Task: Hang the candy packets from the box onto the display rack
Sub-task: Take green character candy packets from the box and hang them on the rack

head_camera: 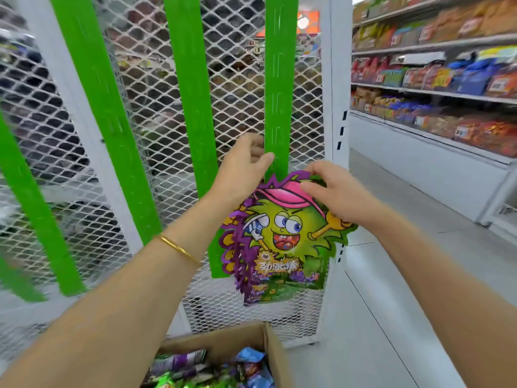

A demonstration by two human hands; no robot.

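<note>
**First inspector:** What do we enter as the largest fixture?

**Second inspector:** We record a white mesh display rack (156,113) across the left and centre of the frame, with green hanging strips down its face. The rightmost green strip (279,79) drops from the top edge to mid-frame.

**First inspector:** And beside it?

**Second inspector:** Store shelves (433,91) at the upper right hold packaged goods. They are too blurred for us to read any label.

**First inspector:** The box?

**Second inspector:** An open cardboard box (232,341) sits at the bottom centre. Loose packets (251,369) in blue, green and purple lie inside.

**First inspector:** Where do we place the task item?

**Second inspector:** The green candy packet (282,236) is printed with a cartoon face in a pink cap. It is at centre frame, in front of the mesh, its top at the lower part of the rightmost green strip. A purple packet (240,264) shows just behind its left edge. We cannot tell whether either is hooked on.

**First inspector:** The hands?

**Second inspector:** The left hand (243,169) grips the strip above the packet, fingers curled behind it and thumb across the front. The right hand (335,191) pinches the packet's top, thumb on the pink cap and fingers curled over the edge.

**First inspector:** The smallest item?

**Second inspector:** A gold bangle (179,247) on the left wrist.
</note>
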